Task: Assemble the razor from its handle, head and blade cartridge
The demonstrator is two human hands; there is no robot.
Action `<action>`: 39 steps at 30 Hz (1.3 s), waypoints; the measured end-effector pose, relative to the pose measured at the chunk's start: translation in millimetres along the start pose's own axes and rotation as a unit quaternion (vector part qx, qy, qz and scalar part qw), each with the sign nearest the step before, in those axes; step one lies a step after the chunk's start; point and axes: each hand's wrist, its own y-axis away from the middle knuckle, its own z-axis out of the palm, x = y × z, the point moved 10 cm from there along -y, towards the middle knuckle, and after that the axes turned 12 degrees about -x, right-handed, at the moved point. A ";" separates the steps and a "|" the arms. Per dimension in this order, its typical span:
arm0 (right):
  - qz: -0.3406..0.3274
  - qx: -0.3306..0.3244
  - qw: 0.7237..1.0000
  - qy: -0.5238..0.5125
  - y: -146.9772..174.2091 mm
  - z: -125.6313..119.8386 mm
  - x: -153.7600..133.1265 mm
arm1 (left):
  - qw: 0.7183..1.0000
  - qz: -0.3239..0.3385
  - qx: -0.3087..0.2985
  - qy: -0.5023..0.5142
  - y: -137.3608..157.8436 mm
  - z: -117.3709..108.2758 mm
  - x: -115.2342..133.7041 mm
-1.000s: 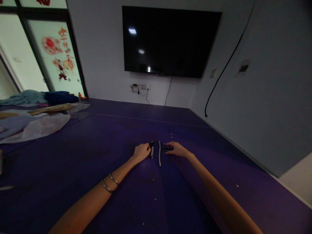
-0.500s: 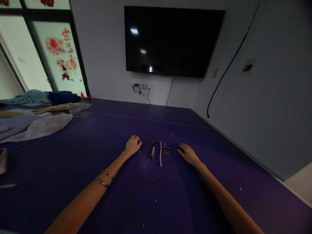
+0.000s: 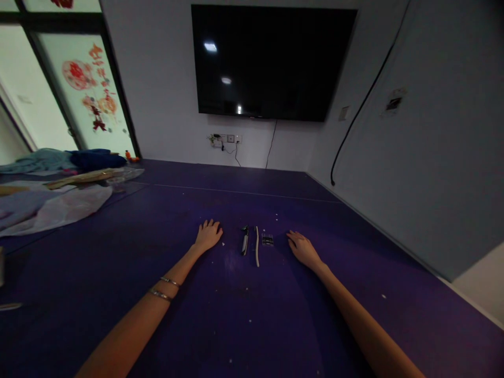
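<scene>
My left hand (image 3: pixel 208 235) rests palm down on the purple tabletop (image 3: pixel 236 315), its fingers spread and holding nothing. Palm down as well, my right hand (image 3: pixel 302 247) lies to the right with fingers stretched out. Between them, three small things lie in a row, apart from both hands. Nearest my left hand is a slim black-and-white tool (image 3: pixel 244 243) with a wider dark head at its far end; its kind is unclear. Beside it is a thin whitish stick (image 3: pixel 257 248), slightly bent, with a dark far tip. Closest to my right hand is a small clear packet (image 3: pixel 268 240) with dark pieces inside.
White plastic sheeting (image 3: pixel 74 207), a brown flat piece (image 3: pixel 81 178) and folded blue cloth (image 3: pixel 96 158) lie on the left. Small white scraps dot the surface. A wall-mounted television (image 3: pixel 271 63) and a hanging black cable (image 3: pixel 354 123) are beyond.
The fingers of my left hand have uncurled and spread flat. My right hand stays nearly in place. The whole view has shifted slightly; the three small things lie as before.
</scene>
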 end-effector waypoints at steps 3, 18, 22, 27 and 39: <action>-0.002 0.002 1.000 -0.004 0.4 -0.3 -0.1 | 1.000 -0.002 -0.005 -0.001 -0.4 0.8 -0.1; 0.003 0.006 1.000 -0.007 1.1 -1.3 1.7 | 1.000 0.001 0.002 0.003 2.1 -2.1 1.7; 0.009 0.006 1.000 -0.019 2.3 -1.9 1.8 | 1.000 -0.009 0.006 0.022 4.2 -8.3 1.0; 0.022 0.016 1.000 -0.003 5.9 -6.5 -2.5 | 0.998 -0.036 0.040 0.040 7.2 -28.0 5.9; 0.021 0.023 1.000 0.003 9.4 -12.9 -11.2 | 0.993 0.045 -0.097 0.053 6.8 -10.8 106.4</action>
